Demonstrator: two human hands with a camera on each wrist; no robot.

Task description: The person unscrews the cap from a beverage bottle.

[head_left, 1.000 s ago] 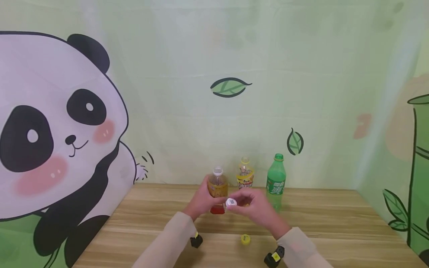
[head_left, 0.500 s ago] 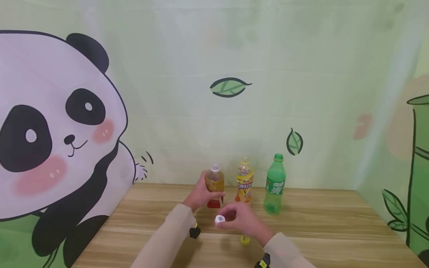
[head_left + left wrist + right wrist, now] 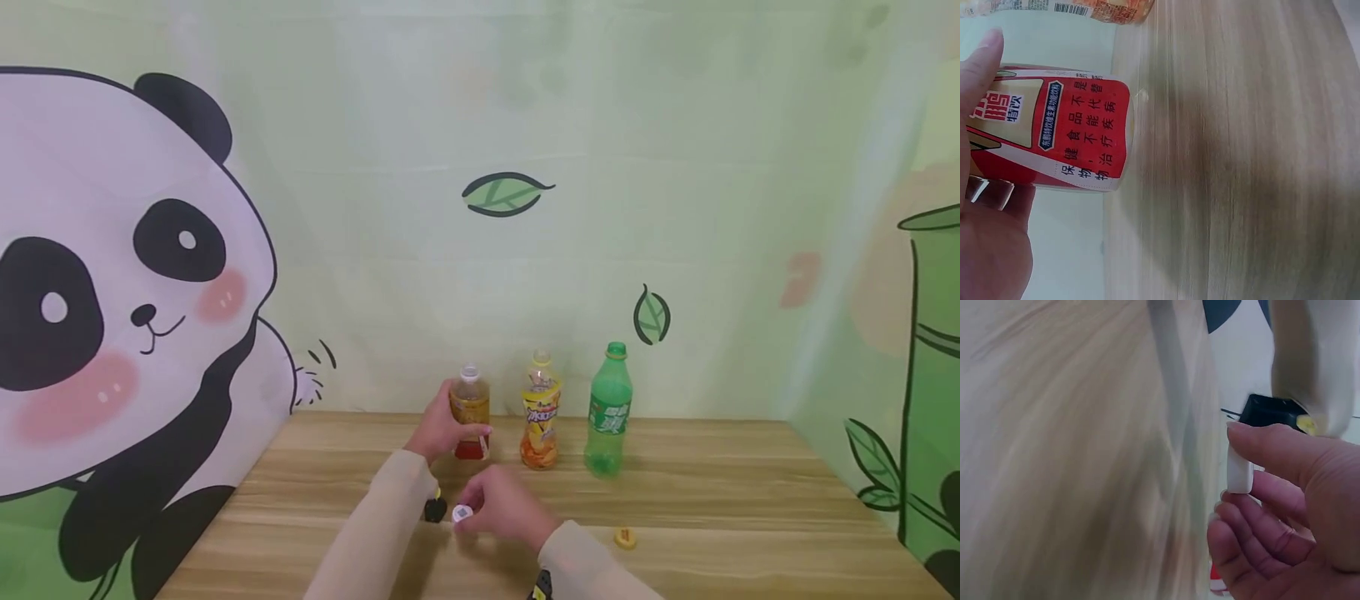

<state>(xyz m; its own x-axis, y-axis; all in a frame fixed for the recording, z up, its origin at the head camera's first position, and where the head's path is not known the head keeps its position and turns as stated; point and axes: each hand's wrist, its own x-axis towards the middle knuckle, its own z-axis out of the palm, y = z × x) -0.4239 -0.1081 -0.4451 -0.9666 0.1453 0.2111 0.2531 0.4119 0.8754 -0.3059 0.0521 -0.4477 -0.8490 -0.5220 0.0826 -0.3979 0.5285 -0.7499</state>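
Observation:
My left hand [image 3: 437, 427] grips a drink bottle [image 3: 471, 408] around its body. The bottle has a yellow-and-red label, a bare white-ringed neck and red at its base; it stands upright, and its label [image 3: 1054, 125] fills the left wrist view. Nearer to me, my right hand [image 3: 501, 504] pinches a white bottle cap [image 3: 462, 514] between thumb and fingers, low over the table. In the right wrist view the cap [image 3: 1239, 470] shows edge-on at the thumb tip, close to the tabletop.
An orange-labelled bottle [image 3: 540, 425] and a green bottle [image 3: 608, 412] stand uncapped to the right of the held one. On the wooden table [image 3: 720, 483], a yellow cap [image 3: 625, 538] lies right of my right forearm. A printed cloth [image 3: 375, 250] hangs behind.
My right hand has carried the white cap away from the bottle, toward me and to the left. The left hand and its bottle have shifted slightly left and back.

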